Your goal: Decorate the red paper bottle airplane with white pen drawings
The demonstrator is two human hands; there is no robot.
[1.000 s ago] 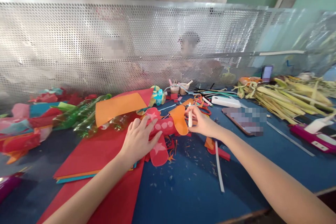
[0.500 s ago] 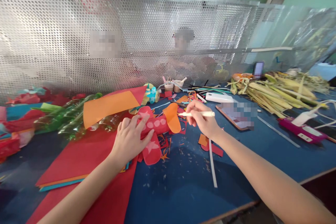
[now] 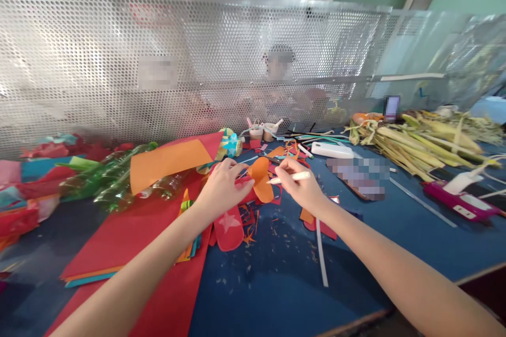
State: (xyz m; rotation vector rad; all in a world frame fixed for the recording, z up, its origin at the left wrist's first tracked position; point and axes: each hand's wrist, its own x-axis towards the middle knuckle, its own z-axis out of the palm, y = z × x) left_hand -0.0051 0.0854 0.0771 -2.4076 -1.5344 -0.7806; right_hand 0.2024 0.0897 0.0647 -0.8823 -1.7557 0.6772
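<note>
A red toy plane of felt or paper lies on the table, its near wing (image 3: pixel 229 229) marked with a pale star. At its right end is an orange tail piece (image 3: pixel 260 179). My left hand (image 3: pixel 225 187) is curled over the red body, thumb and fingers on either side, hiding most of it and the far wing. In a writing grip, my right hand (image 3: pixel 302 184) holds a cream-coloured pen (image 3: pixel 294 177). The pen's tip points left, at the right edge of the orange piece; whether it touches, I cannot tell.
Red sheets (image 3: pixel 130 237), an orange sheet (image 3: pixel 169 163) and green plastic bottles (image 3: pixel 118 179) lie left. Paper scraps surround the plane. To the right are a phone (image 3: pixel 359 176), a white strip (image 3: pixel 322 258), dry husks (image 3: pixel 411 142) and a magenta power strip (image 3: pixel 460 200). Behind stands a perforated screen (image 3: pixel 221 63).
My left hand has slid right and up along the red body, covering its pale dots, and its fingers have bent. The pen has shifted slightly left and down beside the orange piece.
</note>
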